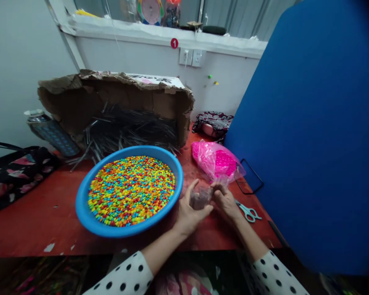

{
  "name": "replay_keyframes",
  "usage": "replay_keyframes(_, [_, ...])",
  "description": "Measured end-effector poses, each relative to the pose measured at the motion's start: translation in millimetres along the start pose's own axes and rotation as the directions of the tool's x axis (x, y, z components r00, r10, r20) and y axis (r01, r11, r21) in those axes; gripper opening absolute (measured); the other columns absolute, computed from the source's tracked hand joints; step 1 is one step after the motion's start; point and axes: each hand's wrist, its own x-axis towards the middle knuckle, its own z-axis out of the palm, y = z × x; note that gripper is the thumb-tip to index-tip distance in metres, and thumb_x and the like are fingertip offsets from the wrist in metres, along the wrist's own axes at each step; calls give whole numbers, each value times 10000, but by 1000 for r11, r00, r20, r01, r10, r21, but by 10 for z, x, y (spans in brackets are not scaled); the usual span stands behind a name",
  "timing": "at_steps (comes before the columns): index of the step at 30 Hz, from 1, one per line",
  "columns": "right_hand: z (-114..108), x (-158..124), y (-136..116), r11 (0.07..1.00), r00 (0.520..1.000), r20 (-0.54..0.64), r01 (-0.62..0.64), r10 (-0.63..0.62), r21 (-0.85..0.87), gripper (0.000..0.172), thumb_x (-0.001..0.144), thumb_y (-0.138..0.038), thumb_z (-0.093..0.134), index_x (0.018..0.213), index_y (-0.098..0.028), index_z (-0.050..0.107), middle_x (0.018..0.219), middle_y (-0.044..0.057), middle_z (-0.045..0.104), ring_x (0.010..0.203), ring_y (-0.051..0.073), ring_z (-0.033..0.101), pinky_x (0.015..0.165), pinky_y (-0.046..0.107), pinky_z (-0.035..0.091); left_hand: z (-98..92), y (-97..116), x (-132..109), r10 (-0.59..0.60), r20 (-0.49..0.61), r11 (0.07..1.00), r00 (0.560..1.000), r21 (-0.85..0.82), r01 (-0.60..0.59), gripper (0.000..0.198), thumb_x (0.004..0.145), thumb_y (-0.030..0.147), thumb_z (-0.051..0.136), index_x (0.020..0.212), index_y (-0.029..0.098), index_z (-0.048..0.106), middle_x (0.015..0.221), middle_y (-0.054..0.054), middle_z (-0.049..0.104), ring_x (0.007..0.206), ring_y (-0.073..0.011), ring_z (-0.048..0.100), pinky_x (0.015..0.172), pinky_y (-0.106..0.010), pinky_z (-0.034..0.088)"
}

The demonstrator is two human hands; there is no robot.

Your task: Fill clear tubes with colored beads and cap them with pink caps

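Both my hands meet just right of a blue basin (82,196) heaped with small multicoloured beads (132,188). My left hand (189,213) is closed around a small clear plastic bag (200,197). My right hand (226,200) pinches the same bag's top edge. A pink plastic bag of pink pieces (217,160) lies right behind my hands on the red table (37,221). Pale blue scissors (248,212) rest just right of my right wrist.
A torn cardboard box (117,102) full of thin dark sticks lies on its side behind the basin. A tall blue panel (310,135) closes off the right side. A floral dark bag (15,174) sits at the left, a dark patterned pouch (213,123) at the back.
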Motion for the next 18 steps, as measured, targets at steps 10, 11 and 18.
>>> replay_keyframes(10, [73, -190, 399, 912, 973, 30, 224, -228, -344, 719, 581, -640, 691, 1105, -237, 408, 1063, 94, 546, 982, 262, 561, 839, 396, 472, -92, -356, 244, 52, 53, 995, 997, 82, -56, 404, 618, 291, 765, 946, 171, 562, 869, -35, 624, 829, -191, 603, 826, -352, 489])
replay_keyframes(11, [75, -195, 404, 915, 975, 58, 221, -214, -337, 726, 596, -613, 699, 1135, -234, 394, 1080, 100, 547, 990, 266, 564, 845, 402, 472, -102, -365, 247, 72, 75, 993, 995, 92, -79, 425, 608, 294, 773, 960, 171, 570, 904, -44, 622, 874, -201, 597, 858, -360, 477])
replay_keyframes(18, [103, -249, 381, 891, 987, 61, 163, -151, -425, 751, 612, -496, 729, 1201, -206, 364, 1099, 117, 570, 944, 261, 596, 817, 405, 491, -152, -457, 283, 144, 193, 983, 971, 86, -162, 615, 521, 333, 826, 1058, 169, 576, 1082, -91, 588, 1034, -247, 550, 959, -395, 414])
